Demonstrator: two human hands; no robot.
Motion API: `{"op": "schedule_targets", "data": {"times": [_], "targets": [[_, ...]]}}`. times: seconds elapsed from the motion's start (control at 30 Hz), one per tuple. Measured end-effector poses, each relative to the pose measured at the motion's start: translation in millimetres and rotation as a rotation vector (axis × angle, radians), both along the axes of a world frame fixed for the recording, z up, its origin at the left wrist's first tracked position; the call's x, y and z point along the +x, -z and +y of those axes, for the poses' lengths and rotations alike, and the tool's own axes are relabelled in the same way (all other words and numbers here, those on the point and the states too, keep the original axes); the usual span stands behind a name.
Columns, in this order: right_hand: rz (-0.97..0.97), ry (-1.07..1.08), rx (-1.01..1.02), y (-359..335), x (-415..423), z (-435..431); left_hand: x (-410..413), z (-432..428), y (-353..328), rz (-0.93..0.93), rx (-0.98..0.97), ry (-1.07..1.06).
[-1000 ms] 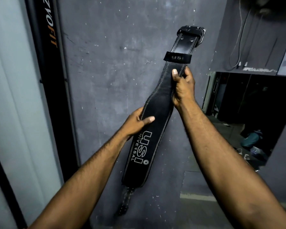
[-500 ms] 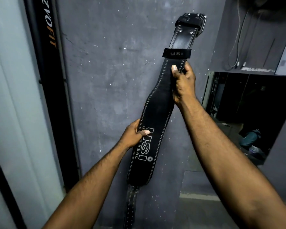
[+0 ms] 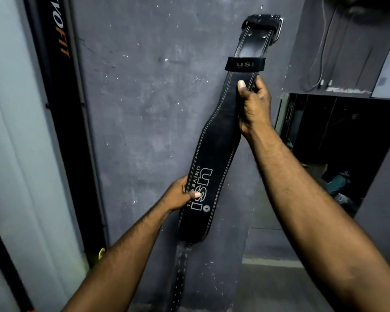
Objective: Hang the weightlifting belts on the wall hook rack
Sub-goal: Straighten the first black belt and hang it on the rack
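Observation:
A black leather weightlifting belt [image 3: 214, 154] with white "USI UNIVERSAL" lettering is held upright against the grey wall [image 3: 144, 109], buckle end [image 3: 263, 23] at the top. My right hand [image 3: 253, 106] grips its narrow upper strap just below the keeper loop. My left hand [image 3: 180, 194] holds the wide padded part at its left edge, thumb across the lettering. The perforated tail [image 3: 180, 278] hangs below. No hook rack is visible.
A black vertical post with orange lettering [image 3: 61, 109] stands left of the wall, beside a pale panel [image 3: 14, 154]. To the right is a dark opening [image 3: 338, 143] with items on the floor inside, and cables [image 3: 320, 52] hang above it.
Both hands have lifted the belt higher along the wall; the buckle end has risen. My left hand has slid lower on the padded part, onto the lettering.

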State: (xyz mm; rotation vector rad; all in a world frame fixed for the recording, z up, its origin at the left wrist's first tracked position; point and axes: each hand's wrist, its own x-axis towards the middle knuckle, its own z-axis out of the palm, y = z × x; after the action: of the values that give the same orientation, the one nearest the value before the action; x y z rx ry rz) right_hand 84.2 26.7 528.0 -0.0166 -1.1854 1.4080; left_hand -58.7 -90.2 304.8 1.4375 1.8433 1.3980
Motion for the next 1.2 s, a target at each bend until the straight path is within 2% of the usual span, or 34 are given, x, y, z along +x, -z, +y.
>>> {"op": "schedule_targets", "data": {"times": [0.1, 0.23, 0.5, 0.7, 0.83, 0.93, 1.03, 1.1, 1.2], "targets": [[0.006, -0.006, -0.006, 2.3, 0.2, 0.6, -1.7, 0.8, -4.9, -0.035, 0.017, -0.025], [0.002, 0.005, -0.005, -2.8, 4.4, 2.4, -4.4, -2.1, 9.6, -0.055, -0.084, 0.110], [-0.013, 0.003, 0.004, 1.3, -1.8, 3.1, -4.1, -1.0, 29.5, -0.001, -0.095, -0.014], [0.001, -0.079, -0.056, 17.1, -2.6, -1.9, 8.0, 2.6, -22.7, 0.040, 0.148, -0.213], [-0.062, -0.126, -0.042, 40.7, -11.5, -10.8, 19.9, 8.8, -87.0, 0.058, 0.386, -0.201], [-0.147, -0.187, 0.005, 54.4, -15.4, -18.8, 25.1, 16.0, -127.1, -0.113, 0.511, -0.121], [-0.209, -0.290, 0.054, 63.7, -16.0, -24.5, 19.0, 11.2, -156.9, -0.406, 0.515, 0.014], [-0.252, -0.336, 0.076, 69.5, -17.1, -27.2, 14.2, 4.1, -184.2, -0.481, 0.492, 0.072], [-0.422, -0.378, 0.130, 76.2, -20.3, -31.9, 9.4, 8.8, -221.0, -0.600, 0.503, -0.008]]}}
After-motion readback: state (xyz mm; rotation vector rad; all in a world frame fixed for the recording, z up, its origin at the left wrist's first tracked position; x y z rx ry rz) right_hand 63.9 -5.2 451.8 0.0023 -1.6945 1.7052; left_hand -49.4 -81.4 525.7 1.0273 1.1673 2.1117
